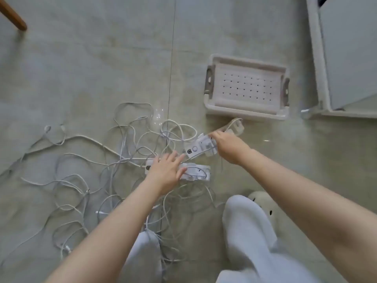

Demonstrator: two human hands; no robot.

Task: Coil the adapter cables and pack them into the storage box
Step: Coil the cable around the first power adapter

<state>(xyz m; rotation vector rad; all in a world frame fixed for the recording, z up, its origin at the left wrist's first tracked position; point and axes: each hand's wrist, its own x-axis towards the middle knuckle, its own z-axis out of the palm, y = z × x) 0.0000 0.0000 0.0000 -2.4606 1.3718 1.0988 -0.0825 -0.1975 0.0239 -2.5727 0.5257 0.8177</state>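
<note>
A tangle of white cables (85, 180) sprawls over the tiled floor at the centre and left. Two white power strips lie in it. My left hand (166, 170) rests flat, fingers spread, on the nearer strip (195, 172). My right hand (228, 146) grips the far end of the second strip (201, 149), which is tilted and wrapped by a cable. A white plug or adapter (236, 127) lies just beyond that hand. The beige storage box (212, 107), with a perforated bottom and grey side handles, stands empty at the upper right.
My knees in light trousers (246, 227) and a pale slipper (263, 201) are at the bottom. A white furniture frame with a metal foot (308, 113) stands right of the box. A wooden leg (14, 17) shows at the top left.
</note>
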